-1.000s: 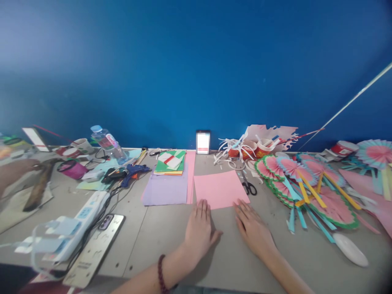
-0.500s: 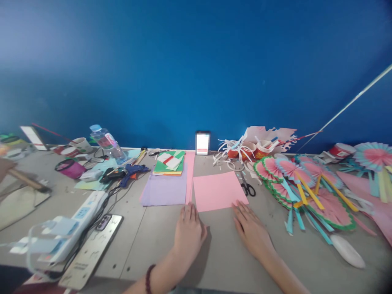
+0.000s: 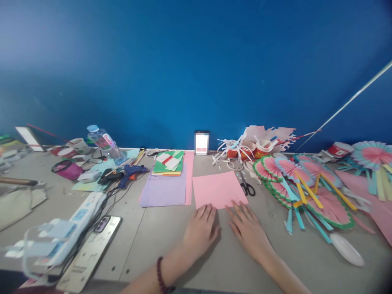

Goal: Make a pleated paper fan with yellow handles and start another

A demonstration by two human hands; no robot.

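A pink sheet of paper (image 3: 219, 188) lies flat on the grey table in front of me. My left hand (image 3: 202, 228) rests palm down at its near left edge, fingertips on the paper's border and fingers stretched out. At the near right edge, my right hand (image 3: 248, 228) lies flat with its fingers spread over the paper. Neither hand grips anything. Left of the pink sheet is a stack of purple paper (image 3: 165, 190) with green and white pieces (image 3: 168, 161) on top. Black-handled scissors (image 3: 248, 188) lie just right of the sheet.
Pink paper fans (image 3: 330, 204) with green borders and yellow sticks spread on the right, near a white oval object (image 3: 347, 249). On the left are a power strip (image 3: 76, 224), a phone (image 3: 92, 253), a blue glue gun (image 3: 131, 173) and a bottle (image 3: 105, 143). A blue wall stands behind.
My left hand has moved right, from beside the sheet's corner onto its near edge. My right hand has shifted slightly left. At far left, another person's hand has left the wooden handle.
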